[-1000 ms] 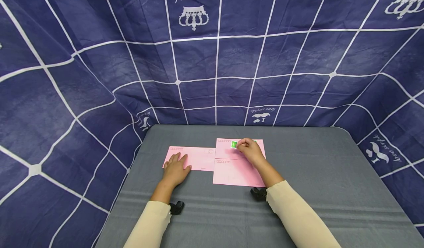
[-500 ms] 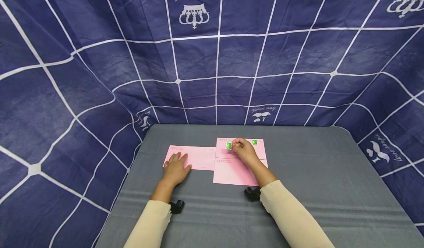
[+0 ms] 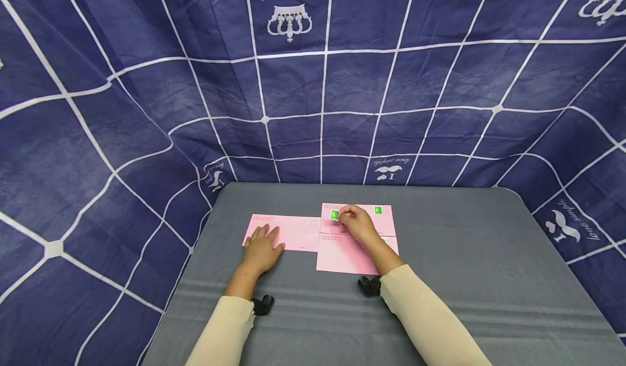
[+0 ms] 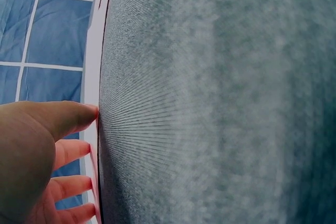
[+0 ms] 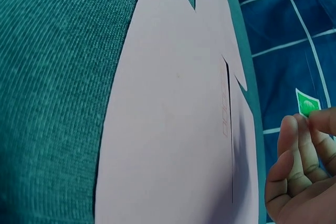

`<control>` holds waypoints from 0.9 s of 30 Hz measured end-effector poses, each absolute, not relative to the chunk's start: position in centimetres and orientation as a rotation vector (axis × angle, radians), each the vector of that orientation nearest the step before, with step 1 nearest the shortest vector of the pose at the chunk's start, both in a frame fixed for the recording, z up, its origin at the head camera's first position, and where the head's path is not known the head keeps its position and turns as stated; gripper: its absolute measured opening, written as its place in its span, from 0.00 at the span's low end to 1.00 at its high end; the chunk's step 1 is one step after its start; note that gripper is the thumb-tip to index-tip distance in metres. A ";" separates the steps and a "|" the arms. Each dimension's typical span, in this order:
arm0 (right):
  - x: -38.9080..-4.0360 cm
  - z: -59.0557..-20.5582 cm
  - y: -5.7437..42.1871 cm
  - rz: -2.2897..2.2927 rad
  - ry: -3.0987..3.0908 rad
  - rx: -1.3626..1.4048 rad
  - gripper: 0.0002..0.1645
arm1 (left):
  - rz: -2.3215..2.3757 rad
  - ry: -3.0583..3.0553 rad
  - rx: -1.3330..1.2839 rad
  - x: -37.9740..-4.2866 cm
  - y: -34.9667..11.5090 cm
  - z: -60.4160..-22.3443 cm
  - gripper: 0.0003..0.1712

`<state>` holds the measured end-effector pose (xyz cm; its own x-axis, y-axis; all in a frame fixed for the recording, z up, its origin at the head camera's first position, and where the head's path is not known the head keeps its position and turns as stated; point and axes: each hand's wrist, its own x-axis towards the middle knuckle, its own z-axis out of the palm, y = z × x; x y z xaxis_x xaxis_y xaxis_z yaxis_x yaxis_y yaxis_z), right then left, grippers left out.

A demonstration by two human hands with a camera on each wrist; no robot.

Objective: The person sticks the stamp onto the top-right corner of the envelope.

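Observation:
My left hand (image 3: 260, 253) rests spread on the left pink envelope (image 3: 298, 235). In the left wrist view, its thumb and fingertips touch that envelope near the edge. My right hand (image 3: 359, 225) pinches a small green stamp with a white border (image 3: 335, 215) between thumb and fingertips. The right wrist view shows the same stamp (image 5: 308, 104) held up, clear of the paper. Below it lies the upper right envelope (image 3: 386, 222), which bears another green stamp (image 3: 378, 210) in its far right corner. A lower right envelope (image 3: 337, 257) lies nearer me, partly hidden by my right forearm; a bit of green shows at its corner.
The envelopes lie on a grey cloth-covered table (image 3: 464, 246). Blue fabric with white grid lines (image 3: 293, 94) hangs behind the table and along both sides. A black device (image 3: 369, 286) sits at my right wrist, and another (image 3: 263, 304) at my left.
My right hand has moved left with the pinched stamp, uncovering the stamp on the upper right envelope. The left hand stays on its envelope.

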<state>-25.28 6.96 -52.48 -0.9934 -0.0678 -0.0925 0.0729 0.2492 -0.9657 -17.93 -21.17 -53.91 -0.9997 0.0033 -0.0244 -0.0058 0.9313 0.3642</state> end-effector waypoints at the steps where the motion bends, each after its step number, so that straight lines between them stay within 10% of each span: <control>1: -25.3 -52.5 6.9 -1.855 2.394 -0.003 0.04 | 0.580 3.065 -0.001 -17.9 -21.2 -53.9 0.35; 27: -26.0 -53.2 4.8 -1.790 2.420 -0.154 0.04 | 0.545 3.051 0.001 -17.9 -21.1 -54.1 0.35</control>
